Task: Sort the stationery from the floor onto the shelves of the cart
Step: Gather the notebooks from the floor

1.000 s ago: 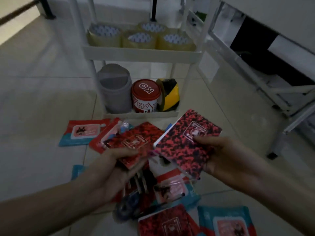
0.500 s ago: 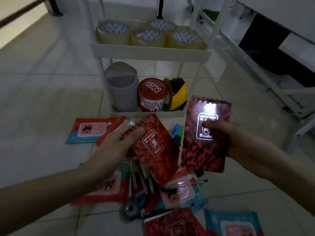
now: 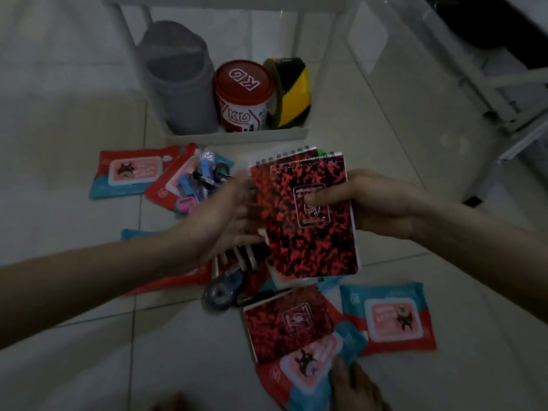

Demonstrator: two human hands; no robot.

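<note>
Two red-and-black spiral notebooks are stacked upright in front of me. My right hand (image 3: 382,203) grips the front notebook (image 3: 311,232) at its right edge, thumb on the cover label. My left hand (image 3: 219,215) holds the rear notebook (image 3: 261,185) by its left edge, pressed behind the front one. A third matching notebook (image 3: 284,324) lies on the floor below. The white cart's bottom shelf (image 3: 237,137) stands just beyond, holding a grey bin (image 3: 181,75), a red tub (image 3: 243,96) and a yellow-black tape roll (image 3: 292,93).
Wipe packs lie on the tiles at left (image 3: 130,173), right (image 3: 391,318) and bottom (image 3: 308,366). Small clips and sharpeners (image 3: 204,176) and a correction tape (image 3: 219,292) sit under my hands. A white desk frame (image 3: 489,93) stands at right.
Both hands came together, and the left notebook slid behind the right one into one stack. The view tilted down, so the cart's upper shelf left the frame.
</note>
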